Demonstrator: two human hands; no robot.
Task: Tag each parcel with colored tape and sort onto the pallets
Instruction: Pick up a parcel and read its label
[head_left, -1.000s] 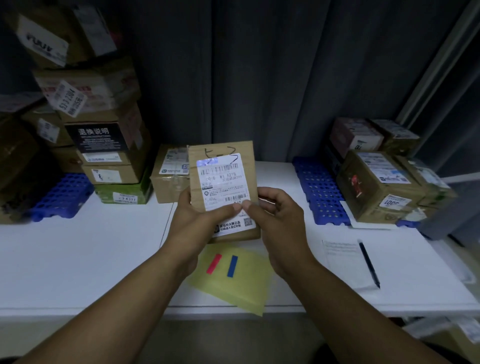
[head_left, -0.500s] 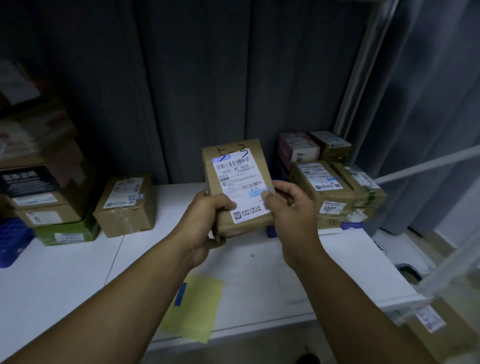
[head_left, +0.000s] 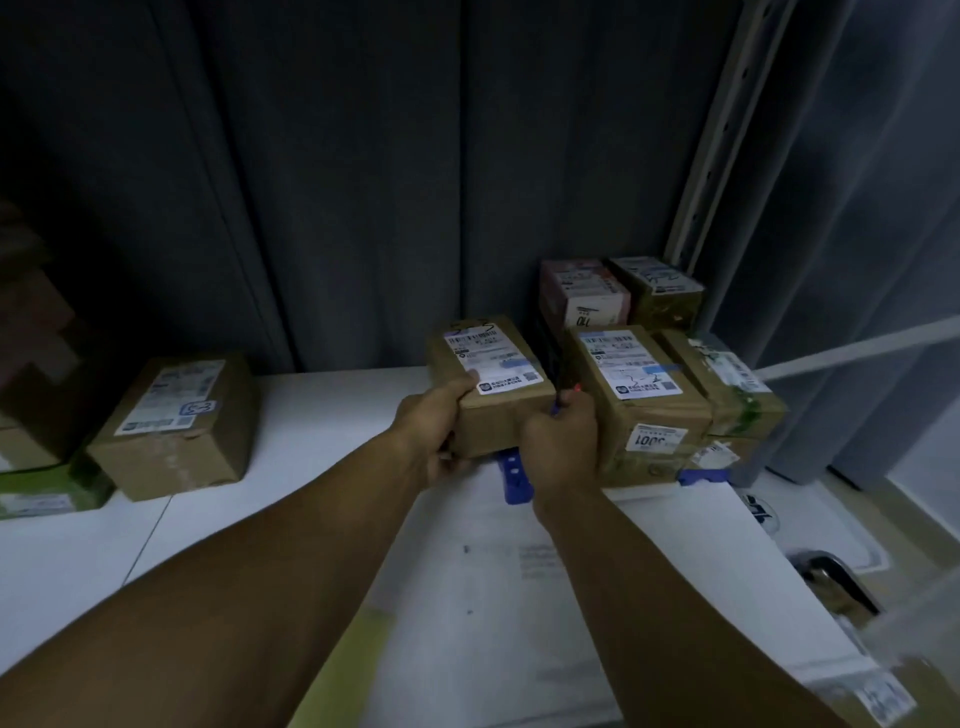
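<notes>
Parcel: I see the small brown cardboard parcel with a white shipping label (head_left: 491, 384) at my 12 o'clock. It is label up and low over the near corner of the blue plastic pallet (head_left: 515, 480). I cannot tell whether it touches the pallet.
Left hand: the left hand (head_left: 436, 431) grips the parcel's 8 o'clock corner, with the thumb on top by the label and the fingers curled beneath.
Right hand: the right hand (head_left: 563, 441) is wrapped round the parcel's 4 o'clock corner.
Neighbour: at the parcel's 3 o'clock, just beside it, a larger taped brown carton (head_left: 639, 400) sits on the pallet.
Table: a white tabletop (head_left: 322, 415) carries the pallet.
Left side: at 9 o'clock, well apart, stands a labelled brown cardboard box (head_left: 176, 426).
Near edge: at 6 o'clock a pale yellow sheet (head_left: 348, 665) lies flat.
</notes>
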